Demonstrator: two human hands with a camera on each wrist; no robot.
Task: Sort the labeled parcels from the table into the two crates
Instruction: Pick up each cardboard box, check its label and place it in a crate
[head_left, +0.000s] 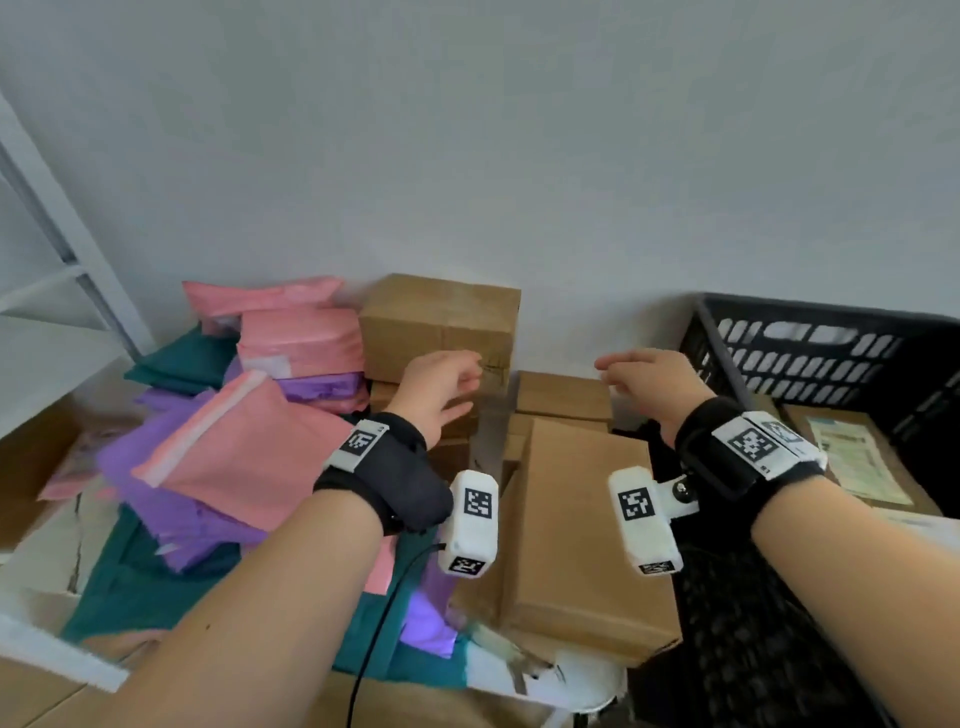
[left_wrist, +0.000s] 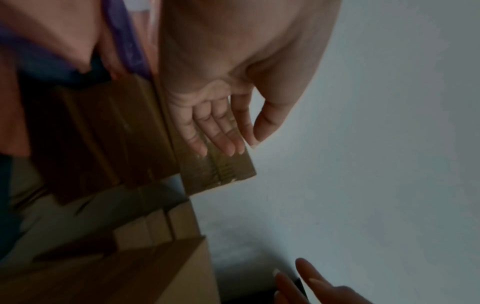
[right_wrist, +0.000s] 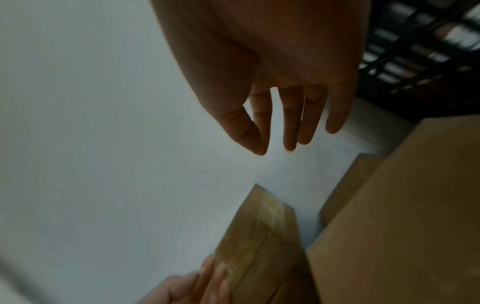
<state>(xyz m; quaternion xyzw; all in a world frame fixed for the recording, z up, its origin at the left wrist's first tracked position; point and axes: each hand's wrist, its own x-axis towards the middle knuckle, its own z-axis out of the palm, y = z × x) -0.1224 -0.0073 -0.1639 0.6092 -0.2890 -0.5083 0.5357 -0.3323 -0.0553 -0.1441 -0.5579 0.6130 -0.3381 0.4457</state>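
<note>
- Evidently, both hands were reaching toward the tall brown cardboard box standing at the far side of the table against the wall, atop lower cartons.
- The left hand lay at the near right corner of that box; its fingers were straight and close together, flat against the taped cardboard face, curled round nothing.
- The right hand hovered apart from the box, over the gap between it and the flat brown cartons, fingers hanging relaxed and slightly spread, holding nothing.
- The black slatted plastic crate stood at the far right, with a labelled carton lying inside it. A second crate could not be identified with certainty.
- The pink, purple and teal plastic mailer bags were heaped on the left, still unsorted.
- Risk: the tall box sat high on a stack; a one-sided pull by the left hand alone would likely tip it toward the gap or drag the lower cartons.
- Risk: no label was visible on the box's exposed faces, so a wrong crate is possible unless it is turned and read.
- Risk: the heaped mailers leaned against the box and may slide once it is lifted.
- Views: only the left wrist view showed the flat finger contact; only the right wrist view showed the empty right palm and the box's taped seam; only the head view showed the crate's contents and the mailer heap.
</note>
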